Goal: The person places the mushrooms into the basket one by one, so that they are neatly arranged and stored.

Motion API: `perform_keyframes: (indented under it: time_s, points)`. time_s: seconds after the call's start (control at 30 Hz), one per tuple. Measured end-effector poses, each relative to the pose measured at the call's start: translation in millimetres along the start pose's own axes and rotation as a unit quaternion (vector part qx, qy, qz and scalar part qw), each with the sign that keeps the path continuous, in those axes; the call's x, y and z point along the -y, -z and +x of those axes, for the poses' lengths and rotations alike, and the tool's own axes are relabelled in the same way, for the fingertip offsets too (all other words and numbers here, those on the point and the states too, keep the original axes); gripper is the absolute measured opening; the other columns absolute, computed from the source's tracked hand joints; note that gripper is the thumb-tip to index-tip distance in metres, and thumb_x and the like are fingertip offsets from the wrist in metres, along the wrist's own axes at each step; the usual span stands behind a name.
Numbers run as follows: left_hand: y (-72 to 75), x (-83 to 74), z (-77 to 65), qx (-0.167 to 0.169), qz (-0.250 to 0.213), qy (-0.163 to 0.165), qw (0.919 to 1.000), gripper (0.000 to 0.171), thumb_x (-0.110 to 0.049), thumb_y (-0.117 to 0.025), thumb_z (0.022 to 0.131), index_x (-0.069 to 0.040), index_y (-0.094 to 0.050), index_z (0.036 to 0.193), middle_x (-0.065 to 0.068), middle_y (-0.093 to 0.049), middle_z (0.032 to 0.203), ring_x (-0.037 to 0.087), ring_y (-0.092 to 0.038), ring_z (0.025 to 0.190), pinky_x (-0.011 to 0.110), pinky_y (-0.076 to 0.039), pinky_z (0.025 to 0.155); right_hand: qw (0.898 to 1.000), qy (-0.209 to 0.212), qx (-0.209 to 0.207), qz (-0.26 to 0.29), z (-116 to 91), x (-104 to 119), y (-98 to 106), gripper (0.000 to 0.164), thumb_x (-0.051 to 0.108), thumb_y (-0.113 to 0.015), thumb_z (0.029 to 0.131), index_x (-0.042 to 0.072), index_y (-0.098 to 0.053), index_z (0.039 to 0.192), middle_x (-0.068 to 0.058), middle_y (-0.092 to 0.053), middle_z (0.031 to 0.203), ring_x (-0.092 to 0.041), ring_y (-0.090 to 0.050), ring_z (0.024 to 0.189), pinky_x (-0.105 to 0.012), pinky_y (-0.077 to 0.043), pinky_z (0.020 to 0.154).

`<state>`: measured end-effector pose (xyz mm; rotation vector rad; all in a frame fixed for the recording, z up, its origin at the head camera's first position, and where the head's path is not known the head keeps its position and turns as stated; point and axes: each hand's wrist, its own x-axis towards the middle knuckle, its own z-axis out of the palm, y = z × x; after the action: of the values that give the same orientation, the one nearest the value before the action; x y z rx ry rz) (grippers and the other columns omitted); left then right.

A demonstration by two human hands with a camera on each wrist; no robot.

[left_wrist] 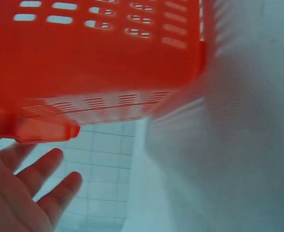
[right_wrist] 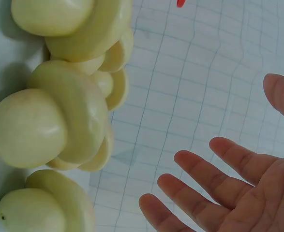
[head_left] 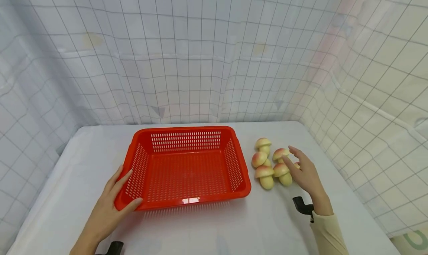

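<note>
A red plastic basket [head_left: 192, 201] with slotted walls and nothing inside stands on the white table. At its near left corner is my left hand [head_left: 107, 206], with the thumb over the front rim and the fingers spread along the left side. In the left wrist view those fingers [left_wrist: 42, 169] look extended beside the rim. My right hand [head_left: 303, 173] hovers over toy mushrooms, holding nothing; the right wrist view shows its fingers [right_wrist: 200, 179] spread apart from them. The mushrooms [head_left: 266, 177] are pale yellow with pinkish caps, several clustered right of the basket, one partly hidden behind the hand.
A white cloth [head_left: 214, 232] covers the table. White curtains with a grid pattern [head_left: 194, 73] hang behind it and along both sides. Black wrist mounts [head_left: 302, 206] sit below each hand.
</note>
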<state>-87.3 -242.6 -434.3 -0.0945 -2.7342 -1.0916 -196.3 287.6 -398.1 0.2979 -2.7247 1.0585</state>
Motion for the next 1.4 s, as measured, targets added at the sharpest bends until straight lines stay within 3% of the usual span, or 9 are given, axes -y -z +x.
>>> perform_keyframes:
  time_s: [0.13,0.23,0.3,0.37,0.57,0.77,0.87,1.1,1.4]
  points:
    - [-7.3,5.9,-4.6,-0.046,-0.052,-0.014,0.9975,0.078,-0.025,-0.073,0.083,-0.022,-0.033,0.149,-0.007,-0.009,0.157,0.032,-0.019,0.137,0.072,-0.031,0.087,0.999,-0.034,-0.01,0.008,-5.9,-9.6,-0.5,0.061,0.043,-0.048,0.097,0.003,-0.039,0.142,-0.021,-0.042,0.141,-0.042,-0.04,0.123,-0.06,-0.035,0.093]
    - [-12.5,9.4,-8.0,-0.072,-0.081,-0.024,0.9938,0.074,-0.016,-0.074,0.081,-0.021,-0.038,0.146,-0.01,-0.012,0.156,0.016,-0.017,0.139,0.044,-0.035,0.102,0.999,-0.042,-0.02,0.007,-9.0,-15.9,-3.0,0.061,0.042,-0.05,0.096,0.0,-0.041,0.14,-0.023,-0.043,0.139,-0.044,-0.034,0.128,-0.061,-0.03,0.096]
    - [-16.4,12.0,-8.2,-0.082,-0.099,-0.029,0.9913,0.072,-0.011,-0.073,0.081,-0.019,-0.041,0.144,-0.01,-0.014,0.156,0.007,-0.016,0.138,0.021,-0.034,0.098,0.998,-0.041,-0.036,0.004,-10.4,-21.3,-3.2,0.061,0.04,-0.052,0.096,-0.003,-0.042,0.138,-0.026,-0.043,0.138,-0.046,-0.032,0.129,-0.063,-0.028,0.097]
    - [-19.8,13.2,-7.3,-0.089,-0.115,-0.038,0.9886,0.069,-0.008,-0.072,0.08,-0.016,-0.043,0.142,-0.008,-0.015,0.156,0.003,-0.017,0.137,0.006,-0.029,0.089,0.998,-0.043,-0.05,-0.003,-12.0,-27.0,-1.3,0.061,0.038,-0.053,0.096,-0.006,-0.043,0.137,-0.029,-0.043,0.136,-0.048,-0.032,0.128,-0.063,-0.027,0.097]
    - [-26.5,12.3,-5.7,-0.09,-0.152,-0.046,0.9832,0.063,-0.005,-0.069,0.081,-0.011,-0.046,0.139,-0.005,-0.015,0.156,0.005,-0.018,0.137,0.006,-0.033,0.087,0.992,-0.104,-0.048,-0.051,-23.1,-44.8,5.7,0.066,0.042,-0.047,0.098,-0.01,-0.037,0.138,-0.036,-0.037,0.136,-0.054,-0.03,0.124,-0.067,-0.028,0.092]
    - [-26.1,15.2,-5.3,-0.088,-0.15,-0.058,0.9832,0.063,-0.003,-0.069,0.08,-0.01,-0.047,0.138,-0.004,-0.014,0.157,0.008,-0.016,0.138,0.007,-0.03,0.091,0.977,-0.192,-0.059,-0.077,-33.1,-62.4,4.2,0.071,0.05,-0.039,0.098,-0.006,-0.033,0.142,-0.038,-0.033,0.137,-0.057,-0.032,0.12,-0.069,-0.031,0.087]
    - [-26.0,15.9,-6.2,-0.087,-0.146,-0.056,0.9838,0.062,-0.004,-0.068,0.08,-0.011,-0.047,0.138,-0.004,-0.014,0.157,0.007,-0.016,0.138,0.006,-0.03,0.09,0.97,-0.224,-0.036,-0.088,-35.3,-69.7,3.3,0.077,0.055,-0.035,0.097,-0.006,-0.028,0.144,-0.041,-0.032,0.135,-0.059,-0.033,0.117,-0.069,-0.033,0.085]
    - [-24.4,16.8,-6.6,-0.084,-0.149,-0.054,0.9838,0.061,-0.004,-0.067,0.081,-0.011,-0.046,0.139,-0.003,-0.014,0.157,0.007,-0.016,0.138,0.007,-0.031,0.089,0.963,-0.252,0.036,-0.09,-36.2,-76.1,1.3,0.09,0.063,-0.03,0.094,-0.008,-0.016,0.146,-0.042,-0.029,0.136,-0.06,-0.034,0.117,-0.067,-0.035,0.085]
    - [-23.2,20.5,-5.4,-0.081,-0.161,-0.053,0.9822,0.062,-0.003,-0.066,0.081,-0.009,-0.045,0.139,-0.004,-0.013,0.157,0.008,-0.016,0.138,0.007,-0.032,0.09,0.962,-0.255,0.012,-0.096,-30.7,-72.4,-8.7,0.089,0.064,-0.034,0.092,-0.005,-0.019,0.146,-0.036,-0.042,0.132,-0.055,-0.043,0.114,-0.061,-0.04,0.082]
